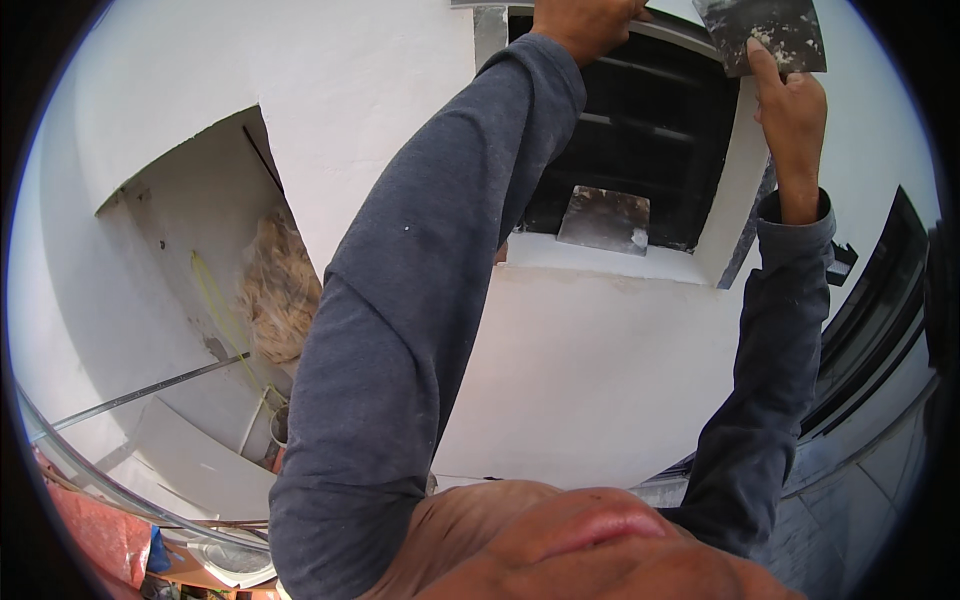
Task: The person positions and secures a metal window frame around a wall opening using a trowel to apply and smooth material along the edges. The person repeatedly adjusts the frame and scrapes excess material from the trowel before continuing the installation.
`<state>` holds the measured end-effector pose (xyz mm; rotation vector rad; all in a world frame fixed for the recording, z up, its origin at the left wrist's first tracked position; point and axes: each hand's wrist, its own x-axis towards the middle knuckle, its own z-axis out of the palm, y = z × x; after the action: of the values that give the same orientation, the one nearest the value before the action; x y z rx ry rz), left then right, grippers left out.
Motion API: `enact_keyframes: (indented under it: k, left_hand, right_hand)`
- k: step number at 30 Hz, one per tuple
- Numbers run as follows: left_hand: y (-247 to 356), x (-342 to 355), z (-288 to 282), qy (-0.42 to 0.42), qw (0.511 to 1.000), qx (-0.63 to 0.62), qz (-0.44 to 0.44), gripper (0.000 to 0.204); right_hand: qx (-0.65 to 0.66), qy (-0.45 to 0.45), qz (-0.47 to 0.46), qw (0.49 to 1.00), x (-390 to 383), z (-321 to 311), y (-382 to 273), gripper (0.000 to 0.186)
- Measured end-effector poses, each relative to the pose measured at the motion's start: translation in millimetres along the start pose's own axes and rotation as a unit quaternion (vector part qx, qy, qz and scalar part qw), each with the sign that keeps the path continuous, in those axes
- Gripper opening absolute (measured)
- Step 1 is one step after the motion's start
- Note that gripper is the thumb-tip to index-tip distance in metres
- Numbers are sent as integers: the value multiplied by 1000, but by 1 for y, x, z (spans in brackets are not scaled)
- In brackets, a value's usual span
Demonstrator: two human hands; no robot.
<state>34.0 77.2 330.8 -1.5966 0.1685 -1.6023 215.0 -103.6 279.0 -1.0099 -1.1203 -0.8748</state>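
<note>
My right hand (pixel 795 115) is raised at the upper right, closed on the lower edge of a flat, dark square plate (pixel 735 40). One finger lies along the plate's face, where whitish crumbs of filler or plaster stick. At the top edge my left hand (pixel 585 28) reaches up in front of the window opening's upper part. Its fingers look curled, but the frame cuts most of them off, so what they hold is hidden. Between my arms, a second, similar plate (pixel 605 220) leans on the white sill (pixel 660 265), smeared with pale residue.
A dark slatted window (pixel 650 140) is set in the white wall (pixel 590 370). Left, a recess holds a clear bag of tan fibrous material (pixel 278 290), a yellow-green cord (pixel 210 290) and a metal strip (pixel 150 390). A red sheet (pixel 95 520) lies lower left; a dark-framed opening (pixel 870 320) stands right.
</note>
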Motion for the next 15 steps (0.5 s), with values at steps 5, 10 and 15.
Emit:
enact_keyframes:
  k: [5,10,15]
  left_hand:
    - [2,0,0,-6,1000,2,-7,19]
    - [4,1,-1,-7,1000,12,-7,20]
    - [7,2,-2,-2,1000,20,-9,21]
  right_hand:
    - [52,54,-86,993,23,-18,-17,44]
    - [21,-5,-45,999,41,-41,-26,35]
    - [-46,-60,-21,997,60,-69,-13,37]
